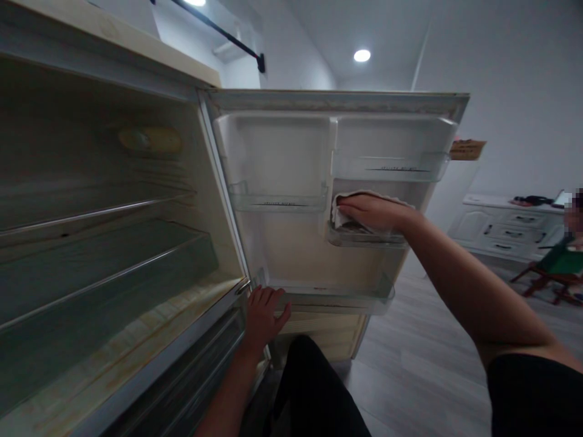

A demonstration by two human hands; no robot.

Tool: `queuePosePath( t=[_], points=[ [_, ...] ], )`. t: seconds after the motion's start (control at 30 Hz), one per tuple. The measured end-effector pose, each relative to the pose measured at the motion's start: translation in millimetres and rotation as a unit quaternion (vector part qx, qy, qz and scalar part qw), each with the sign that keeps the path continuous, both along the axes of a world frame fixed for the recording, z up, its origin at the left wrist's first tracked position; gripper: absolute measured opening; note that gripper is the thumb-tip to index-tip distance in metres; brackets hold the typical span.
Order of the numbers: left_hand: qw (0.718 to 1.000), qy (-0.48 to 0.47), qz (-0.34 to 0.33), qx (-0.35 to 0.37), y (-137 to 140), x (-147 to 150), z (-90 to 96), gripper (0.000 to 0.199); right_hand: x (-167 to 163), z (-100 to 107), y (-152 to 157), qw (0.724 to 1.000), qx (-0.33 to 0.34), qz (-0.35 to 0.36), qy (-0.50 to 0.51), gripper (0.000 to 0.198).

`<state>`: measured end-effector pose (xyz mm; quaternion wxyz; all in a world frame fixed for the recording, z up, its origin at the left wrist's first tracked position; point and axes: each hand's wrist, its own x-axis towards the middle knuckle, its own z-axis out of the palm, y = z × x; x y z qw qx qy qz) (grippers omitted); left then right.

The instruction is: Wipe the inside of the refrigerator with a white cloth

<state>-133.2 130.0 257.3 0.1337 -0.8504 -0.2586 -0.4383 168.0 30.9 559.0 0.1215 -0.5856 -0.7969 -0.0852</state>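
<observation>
My right hand [371, 212] reaches into the small clear bin [368, 240] on the right half of the open refrigerator door [291, 249]. A white cloth [337, 217] is gripped in it, bunched around the fingers, its edge showing above the knuckles. Part of the cloth is hidden behind the hand. My left hand [268, 312] has its fingers apart and holds nothing. It is at the left end of the bottom door bin [332, 301], near the hinge side; whether it touches the bin I cannot tell.
On the left, the refrigerator compartment has glass shelves [113, 267], yellowish stains along its bottom edge and a pale yellow fitting [150, 140] at the back. A white cabinet [505, 227] stands far right. Beside it a person in green [562, 258] is near a wooden stool.
</observation>
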Motion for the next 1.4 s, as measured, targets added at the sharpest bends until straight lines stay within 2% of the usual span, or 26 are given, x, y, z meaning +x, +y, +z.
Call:
queuePosePath(
  t=[0.07,0.2,0.3,0.37,0.43,0.53,0.6,0.67,0.77,0.93,1.03,1.2,1.3,1.4],
  points=[
    [1.000,0.003,-0.002,-0.005,1,-1,-0.5,0.021,4,-1,-6,0.999,-0.006,-0.019,-0.032,0.036],
    [1.000,-0.001,-0.007,-0.003,2,-1,-1.2,0.021,22,-1,-28,0.980,-0.037,-0.172,-0.088,0.040],
    [1.000,-0.005,-0.004,0.003,1,0,-1.1,0.022,31,1,-37,0.971,-0.033,-0.219,-0.093,0.034],
    [1.000,-0.006,-0.003,0.001,1,0,-0.4,0.022,29,2,-37,0.973,-0.014,-0.211,-0.093,0.026],
    [1.000,-0.004,-0.004,-0.003,-1,0,0.6,0.022,22,4,-35,0.980,0.029,-0.185,-0.071,0.030],
    [1.000,0.000,-0.006,-0.011,-2,-1,1.9,0.021,5,3,-32,0.995,0.063,-0.073,-0.005,0.038],
    [1.000,0.001,-0.007,-0.015,-3,-2,2.3,0.021,-4,0,-31,1.000,0.019,0.000,0.024,0.044],
    [1.000,0.003,-0.005,-0.019,-2,-3,2.2,0.022,-6,-2,-29,0.998,-0.041,0.029,0.040,0.050],
    [1.000,0.005,-0.003,-0.015,-1,-4,1.7,0.021,3,-3,-27,0.998,-0.067,-0.006,0.013,0.047],
    [1.000,0.010,0.002,0.000,-1,-2,0.2,0.022,28,-3,-25,0.986,-0.058,-0.139,-0.070,0.032],
    [1.000,0.010,0.006,-0.004,-1,1,0.4,0.023,38,-5,-22,0.986,-0.058,-0.136,-0.080,0.015],
    [1.000,0.010,0.013,-0.013,-3,6,1.5,0.023,39,-6,-25,0.992,-0.030,-0.121,-0.013,0.017],
    [1.000,0.016,0.010,-0.021,-4,6,2.2,0.023,32,-5,-29,0.983,-0.075,-0.167,-0.016,0.032],
    [1.000,0.010,0.007,-0.023,-5,5,2.8,0.023,26,-2,-29,0.977,-0.114,-0.172,-0.059,0.027]
  ],
)
